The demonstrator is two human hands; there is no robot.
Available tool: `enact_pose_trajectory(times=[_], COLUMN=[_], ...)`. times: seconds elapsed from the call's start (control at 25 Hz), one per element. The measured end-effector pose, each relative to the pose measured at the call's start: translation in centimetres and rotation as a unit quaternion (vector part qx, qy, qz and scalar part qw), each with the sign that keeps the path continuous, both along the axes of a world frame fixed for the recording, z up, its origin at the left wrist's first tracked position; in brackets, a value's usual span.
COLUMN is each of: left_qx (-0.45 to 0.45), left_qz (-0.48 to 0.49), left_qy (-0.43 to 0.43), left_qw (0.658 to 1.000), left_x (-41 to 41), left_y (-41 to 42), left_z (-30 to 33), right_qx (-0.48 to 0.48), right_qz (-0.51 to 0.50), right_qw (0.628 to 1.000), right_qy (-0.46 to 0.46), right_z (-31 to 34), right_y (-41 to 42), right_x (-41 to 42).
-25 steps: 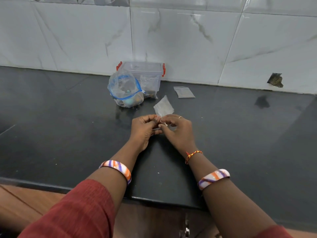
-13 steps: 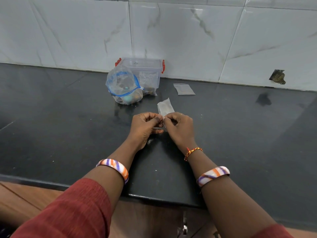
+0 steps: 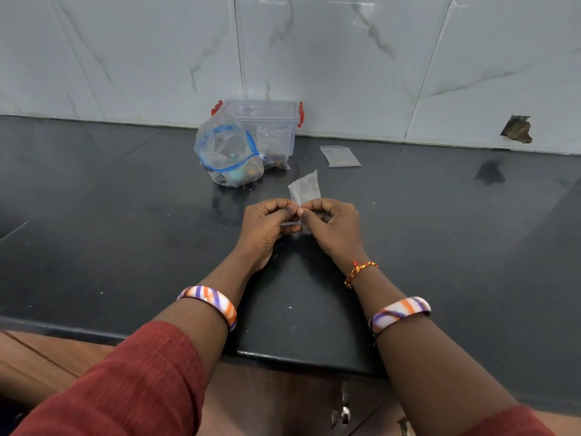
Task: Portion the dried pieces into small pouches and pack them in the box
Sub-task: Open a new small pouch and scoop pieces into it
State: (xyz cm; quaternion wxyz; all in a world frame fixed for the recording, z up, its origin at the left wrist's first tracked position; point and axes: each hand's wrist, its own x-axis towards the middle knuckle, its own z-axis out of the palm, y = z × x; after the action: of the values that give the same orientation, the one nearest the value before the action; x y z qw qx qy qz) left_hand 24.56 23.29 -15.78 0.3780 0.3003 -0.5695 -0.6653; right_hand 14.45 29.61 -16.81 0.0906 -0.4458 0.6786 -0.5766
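counter [image 3: 125, 215] black | bangles [image 3: 209, 302] orange-purple striped | box clips [image 3: 301, 114] red

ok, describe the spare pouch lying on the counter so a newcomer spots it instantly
Start at the clear box with red latches against the tiled wall. Just right of it, the spare pouch lies flat on the black counter. Unlike the pouch in the hands, nothing touches it.

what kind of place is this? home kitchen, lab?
Probably a home kitchen counter: a dark polished stone countertop against a marble-look tiled wall, with a clear plastic storage box and a zip bag on it.
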Motion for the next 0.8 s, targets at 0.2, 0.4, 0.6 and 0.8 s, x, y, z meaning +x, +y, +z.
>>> enact_pose_trajectory(times=[0.2,0.4,0.6,0.8], left_qx=[-0.012,-0.026,-0.131,-0.47], left_qz=[0.024,0.142,0.114,0.068], left_qy=[-0.013,-0.005,-0.072,-0.157], left_qw=[1.0,0.99,0.982,0.866], left_x=[-0.1,-0.7,-0.8,-1.0], left_y=[0.0,0.1,0.4,1.6], left_z=[0.0,-0.3,-0.7,-0.6], right_qx=[0.019,-0.015,-0.041,-0.037], right_qz=[-0.023,-0.125,-0.108,-0.016], right_qw=[0.999,0.992,0.987,0.988], right_qy=[0.018,-0.016,-0.112,-0.151], right_z=[0.1,0.3,0.7,2.6], right_y=[-0.1,0.0,0.1,1.9], right_x=[0.2,-0.1,-0.4,-0.2])
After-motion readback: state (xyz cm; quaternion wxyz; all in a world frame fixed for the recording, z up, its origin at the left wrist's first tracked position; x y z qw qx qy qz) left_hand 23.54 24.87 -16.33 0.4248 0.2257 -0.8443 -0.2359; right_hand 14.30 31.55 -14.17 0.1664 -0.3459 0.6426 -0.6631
